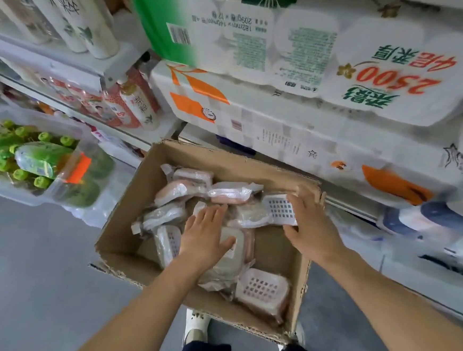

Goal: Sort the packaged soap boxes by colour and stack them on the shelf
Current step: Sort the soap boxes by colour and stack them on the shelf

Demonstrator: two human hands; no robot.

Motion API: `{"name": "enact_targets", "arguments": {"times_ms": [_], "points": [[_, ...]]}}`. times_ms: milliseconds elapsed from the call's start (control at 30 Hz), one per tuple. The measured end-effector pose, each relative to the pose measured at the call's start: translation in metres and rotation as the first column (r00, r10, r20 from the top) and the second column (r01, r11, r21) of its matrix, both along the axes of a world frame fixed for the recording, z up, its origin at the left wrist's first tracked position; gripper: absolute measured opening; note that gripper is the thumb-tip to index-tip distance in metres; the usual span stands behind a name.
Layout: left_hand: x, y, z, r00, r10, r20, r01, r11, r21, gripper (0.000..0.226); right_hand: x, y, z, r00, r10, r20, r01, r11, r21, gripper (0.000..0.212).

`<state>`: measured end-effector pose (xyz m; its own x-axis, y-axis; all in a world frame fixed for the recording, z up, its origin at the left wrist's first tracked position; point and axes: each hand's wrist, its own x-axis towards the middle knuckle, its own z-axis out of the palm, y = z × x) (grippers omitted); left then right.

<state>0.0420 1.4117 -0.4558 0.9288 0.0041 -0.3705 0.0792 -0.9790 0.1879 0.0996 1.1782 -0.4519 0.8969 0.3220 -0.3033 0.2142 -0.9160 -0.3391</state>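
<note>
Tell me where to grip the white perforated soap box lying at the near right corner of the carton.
Take the white perforated plastic-wrapped soap box across its two long edges, coming straight down from above. It lies flat, holed face up, on top of the pile, its top unobstructed. The cardboard carton wall crowds its right side, so probably approach from the left.

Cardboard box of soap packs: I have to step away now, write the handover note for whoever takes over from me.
Left hand: open, fingers flat on a grey-green pack in the middle of the cardboard box; no grip on it.
Right hand: grips a white pack with a grid lid at the box's far right.
Other packs, pink and white, lie mixed in the box, which stands on the floor against the shelving.
Done: no soap pack is visible on the shelves.
Left: lift out the packs, group by colour, stack on the shelf.
</note>
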Motion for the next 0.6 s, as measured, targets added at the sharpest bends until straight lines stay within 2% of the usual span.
{"name": "enact_targets", "arguments": {"times_ms": [100, 200, 300, 367, 500, 533, 600], "points": [[0.032, 0.003, -0.025, 0.982, -0.187, 0.024, 0.187, 0.982, -0.002, 0.076, 0.005, 0.023, -0.024, 0.983, -0.169, -0.078, 0.164, 0.984, -0.067, 0.061], [0.06, 0.0, -0.046, 0.932, -0.363, -0.008, 0.363, 0.931, 0.035, 0.081, 0.009, 0.041, -0.045, 0.957, -0.288, -0.034, 0.282, 0.95, -0.134, 0.072], [0.082, -0.005, -0.068, 0.838, -0.545, -0.016, 0.543, 0.831, 0.118, 0.084, 0.013, 0.051, -0.066, 0.865, -0.502, 0.001, 0.502, 0.864, -0.045, 0.09], [0.092, -0.007, -0.083, 0.774, -0.632, -0.042, 0.63, 0.761, 0.156, 0.085, 0.014, 0.054, -0.082, 0.785, -0.615, -0.073, 0.62, 0.782, 0.072, 0.094], [0.103, -0.001, -0.1, 0.768, -0.636, -0.077, 0.637, 0.746, 0.193, 0.091, 0.012, 0.053, -0.092, 0.676, -0.72, -0.158, 0.733, 0.631, 0.255, 0.091], [0.103, 0.002, -0.102, 0.779, -0.622, -0.079, 0.623, 0.756, 0.201, 0.092, 0.009, 0.055, -0.089, 0.672, -0.718, -0.181, 0.737, 0.622, 0.264, 0.089], [0.1, 0.012, -0.106, 0.799, -0.599, -0.052, 0.596, 0.776, 0.207, 0.088, -0.002, 0.067, -0.081, 0.711, -0.66, -0.243, 0.704, 0.667, 0.245, 0.081]]}}
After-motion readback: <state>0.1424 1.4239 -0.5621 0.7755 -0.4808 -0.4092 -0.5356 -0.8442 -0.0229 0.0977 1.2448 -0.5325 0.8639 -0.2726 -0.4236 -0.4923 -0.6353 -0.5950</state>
